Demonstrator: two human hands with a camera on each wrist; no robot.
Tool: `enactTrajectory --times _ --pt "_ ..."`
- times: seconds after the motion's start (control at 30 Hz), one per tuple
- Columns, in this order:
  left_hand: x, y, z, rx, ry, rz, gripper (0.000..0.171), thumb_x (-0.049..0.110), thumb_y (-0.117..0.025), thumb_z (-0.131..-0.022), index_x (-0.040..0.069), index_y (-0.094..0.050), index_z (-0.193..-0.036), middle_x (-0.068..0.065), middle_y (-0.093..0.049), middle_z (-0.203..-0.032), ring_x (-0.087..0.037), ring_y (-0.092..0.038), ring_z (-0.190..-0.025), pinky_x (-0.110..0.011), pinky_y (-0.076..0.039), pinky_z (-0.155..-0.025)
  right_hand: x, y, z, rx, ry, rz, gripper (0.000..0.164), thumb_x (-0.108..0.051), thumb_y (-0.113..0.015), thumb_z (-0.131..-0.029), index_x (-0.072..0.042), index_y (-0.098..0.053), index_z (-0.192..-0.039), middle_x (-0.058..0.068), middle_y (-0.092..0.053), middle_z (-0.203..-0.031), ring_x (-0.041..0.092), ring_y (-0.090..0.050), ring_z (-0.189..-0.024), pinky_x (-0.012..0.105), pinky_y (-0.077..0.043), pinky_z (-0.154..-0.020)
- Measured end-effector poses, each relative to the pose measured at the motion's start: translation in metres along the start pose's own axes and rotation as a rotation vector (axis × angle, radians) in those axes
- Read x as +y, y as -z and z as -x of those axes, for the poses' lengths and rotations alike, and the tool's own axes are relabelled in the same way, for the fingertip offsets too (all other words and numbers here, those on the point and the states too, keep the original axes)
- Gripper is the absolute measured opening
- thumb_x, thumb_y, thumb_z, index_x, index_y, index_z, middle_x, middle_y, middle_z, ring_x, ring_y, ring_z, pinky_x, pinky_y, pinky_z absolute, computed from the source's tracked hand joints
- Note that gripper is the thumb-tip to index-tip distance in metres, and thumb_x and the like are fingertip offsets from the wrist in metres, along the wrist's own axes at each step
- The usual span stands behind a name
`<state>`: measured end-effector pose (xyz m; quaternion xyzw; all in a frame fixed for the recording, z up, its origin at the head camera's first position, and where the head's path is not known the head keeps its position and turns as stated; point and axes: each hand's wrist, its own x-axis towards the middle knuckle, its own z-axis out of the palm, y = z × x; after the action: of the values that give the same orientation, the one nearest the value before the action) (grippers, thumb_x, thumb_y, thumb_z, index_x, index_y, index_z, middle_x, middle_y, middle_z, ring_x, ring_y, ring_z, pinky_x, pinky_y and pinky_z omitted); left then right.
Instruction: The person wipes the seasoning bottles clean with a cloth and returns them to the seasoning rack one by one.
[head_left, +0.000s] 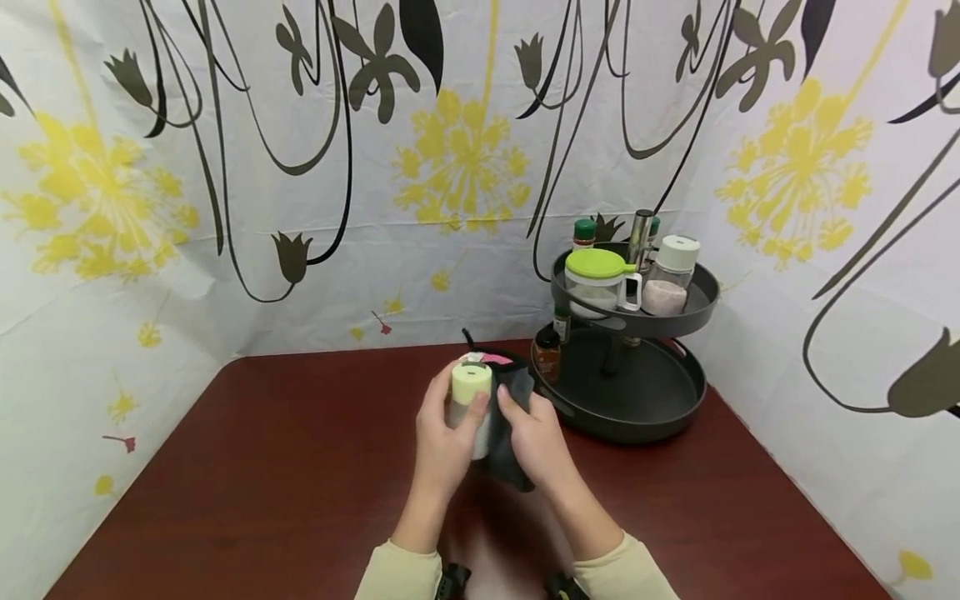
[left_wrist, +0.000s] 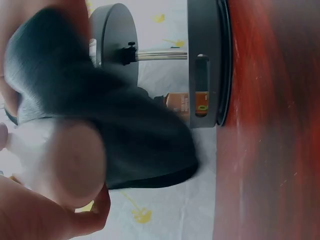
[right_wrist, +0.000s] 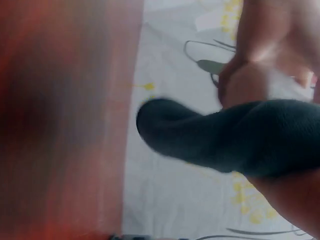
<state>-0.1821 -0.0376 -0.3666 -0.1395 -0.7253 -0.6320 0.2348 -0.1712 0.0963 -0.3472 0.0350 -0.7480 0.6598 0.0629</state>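
Observation:
My left hand (head_left: pixel 441 442) grips a small cylindrical bottle (head_left: pixel 471 385) with a pale yellow cap and a whitish body, its thumb across the side. Right beside it, a dark grey-green cloth pouch (head_left: pixel 512 433) hangs from my right hand (head_left: pixel 542 440), pinched between thumb and fingers. A pink patch (head_left: pixel 495 359) and a short black cord (head_left: pixel 467 338) show at the pouch's top. In the left wrist view the bottle's round base (left_wrist: pixel 78 165) lies against the pouch (left_wrist: pixel 145 135). Whether anything is inside the pouch cannot be seen.
A two-tier dark round rack (head_left: pixel 622 417) stands at the back right of the reddish-brown table (head_left: pixel 262 467). On its top tier are a green-lidded jar (head_left: pixel 597 279) and a white-capped shaker (head_left: pixel 671 275); a brown spice bottle (head_left: pixel 548 357) is below. Patterned sheets surround the table.

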Motion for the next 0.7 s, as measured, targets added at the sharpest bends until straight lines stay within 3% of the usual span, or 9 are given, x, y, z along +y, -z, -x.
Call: enactTrajectory --times 0.23,0.33,0.53,0.7 --pt "-0.004 -0.002 -0.004 0.002 -0.025 -0.027 0.052 0.028 -0.073 -0.089 0.022 -0.055 -0.138 0.001 -0.063 -0.123 -0.012 -0.058 -0.115 -0.040 -0.049 -0.099 -0.007 -0.006 0.003 0.070 0.151 -0.046 0.045 -0.043 -0.048 -0.102 -0.011 -0.056 -0.132 0.009 -0.064 -0.123 0.019 -0.062 -0.110 0.035 -0.050 -0.096" --pt "-0.003 0.000 -0.007 0.015 -0.019 -0.011 0.050 0.026 -0.073 -0.089 0.021 -0.056 -0.136 -0.001 -0.063 -0.122 -0.014 -0.059 -0.113 -0.039 -0.049 -0.098 0.003 -0.009 0.002 0.072 0.113 0.001 0.042 -0.039 -0.050 -0.102 -0.010 -0.057 -0.131 0.008 -0.066 -0.123 0.018 -0.062 -0.109 0.036 -0.050 -0.095" --pt "-0.003 0.001 -0.010 0.021 0.055 0.051 0.048 0.023 -0.074 -0.088 0.021 -0.053 -0.132 -0.004 -0.062 -0.121 -0.016 -0.060 -0.111 -0.045 -0.047 -0.100 0.016 -0.005 -0.005 0.069 0.010 0.124 0.037 -0.030 -0.053 -0.101 -0.010 -0.059 -0.132 0.010 -0.066 -0.125 0.019 -0.061 -0.108 0.040 -0.048 -0.096" --pt "-0.005 -0.006 -0.006 -0.014 0.078 0.058 0.045 0.025 -0.073 -0.089 0.019 -0.052 -0.128 -0.005 -0.062 -0.121 -0.017 -0.061 -0.114 -0.046 -0.044 -0.105 0.007 -0.003 -0.006 0.140 0.050 0.041 0.038 -0.036 -0.052 -0.101 -0.017 -0.057 -0.134 0.005 -0.063 -0.129 0.018 -0.061 -0.114 0.041 -0.049 -0.098"
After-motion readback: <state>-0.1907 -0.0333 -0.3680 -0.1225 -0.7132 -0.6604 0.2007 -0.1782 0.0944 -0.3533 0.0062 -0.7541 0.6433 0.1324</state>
